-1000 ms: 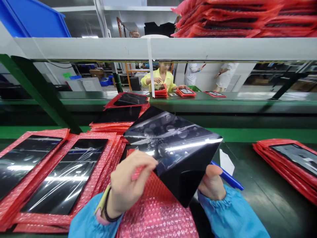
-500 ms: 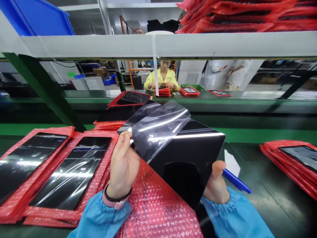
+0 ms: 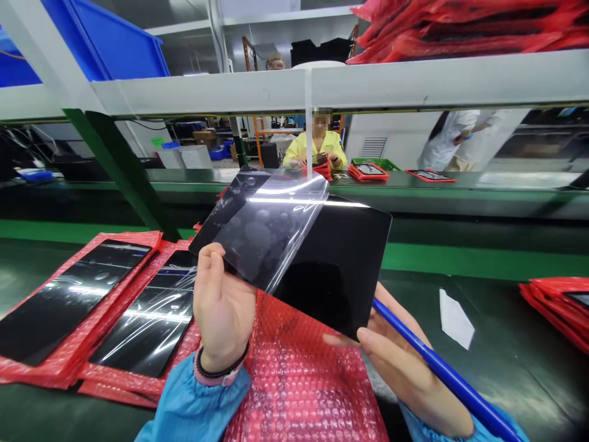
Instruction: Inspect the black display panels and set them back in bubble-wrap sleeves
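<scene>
A glossy black screen panel (image 3: 335, 264) is held up, tilted, in front of me. Across its left part lies a clear protective film (image 3: 269, 230), with bubbles showing beneath and a lifted, curled right edge. At the film's lower left corner, the fingers of my left hand (image 3: 225, 307) are pinched together. My right hand (image 3: 400, 350) grips the panel's lower right corner, its thumb on the front edge. A blue pen-like stick (image 3: 442, 362) also rests in that hand, running back over the wrist. Below the panel is a red bubble-wrap bag (image 3: 304, 380).
Film-covered black panels (image 3: 78, 294) lie on red bubble bags at the left. A white paper scrap (image 3: 455, 319) and a red-wrapped stack (image 3: 556, 307) are at the right. A shelf beam (image 3: 207, 95) crosses above; a person in yellow (image 3: 331, 147) sits opposite.
The panel has moved left and become more level. The film now lies flatter over its left part. My right hand has turned, with the blue stick swung toward me.
</scene>
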`<state>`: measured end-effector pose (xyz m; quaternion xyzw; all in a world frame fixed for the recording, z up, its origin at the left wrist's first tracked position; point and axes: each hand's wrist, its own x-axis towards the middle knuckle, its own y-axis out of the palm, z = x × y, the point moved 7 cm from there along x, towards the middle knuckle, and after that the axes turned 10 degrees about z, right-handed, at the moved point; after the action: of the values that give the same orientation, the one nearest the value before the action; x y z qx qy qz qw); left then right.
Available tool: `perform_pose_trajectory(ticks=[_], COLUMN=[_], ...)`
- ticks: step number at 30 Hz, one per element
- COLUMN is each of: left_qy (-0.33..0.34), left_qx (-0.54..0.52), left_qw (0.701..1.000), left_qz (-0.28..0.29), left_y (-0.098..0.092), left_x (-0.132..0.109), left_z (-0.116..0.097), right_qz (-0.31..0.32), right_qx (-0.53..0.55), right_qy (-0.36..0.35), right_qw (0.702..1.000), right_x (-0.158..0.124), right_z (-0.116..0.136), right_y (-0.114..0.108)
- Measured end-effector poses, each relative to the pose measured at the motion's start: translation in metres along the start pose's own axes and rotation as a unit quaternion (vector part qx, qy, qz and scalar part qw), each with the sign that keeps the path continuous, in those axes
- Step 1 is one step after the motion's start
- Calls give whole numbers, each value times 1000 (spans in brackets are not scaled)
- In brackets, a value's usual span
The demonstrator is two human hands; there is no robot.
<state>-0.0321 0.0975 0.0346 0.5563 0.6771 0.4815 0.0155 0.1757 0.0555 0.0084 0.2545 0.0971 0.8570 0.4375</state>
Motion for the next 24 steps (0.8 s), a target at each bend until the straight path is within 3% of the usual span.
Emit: perform_pose_trajectory(ticks=[9, 14, 18, 24], left_qy=[0, -28, -17, 44], left_qx=[20, 42, 70, 120], left_qw=[1000, 998, 997, 988], left_qz=[-11, -27, -39, -82], left_y=[-5, -9, -13, -28], left_x=[5, 9, 14, 23], left_z=[2, 3, 0, -2], right_qz=[-11, -6, -55, -106], right_qx=[5, -52, -149, -270], right_qy=[16, 13, 26, 21], right_qw=[1000, 999, 987, 957], right_x=[-1, 0, -6, -13], right_z=[-4, 4, 7, 16], right_y=[4, 4, -6, -15])
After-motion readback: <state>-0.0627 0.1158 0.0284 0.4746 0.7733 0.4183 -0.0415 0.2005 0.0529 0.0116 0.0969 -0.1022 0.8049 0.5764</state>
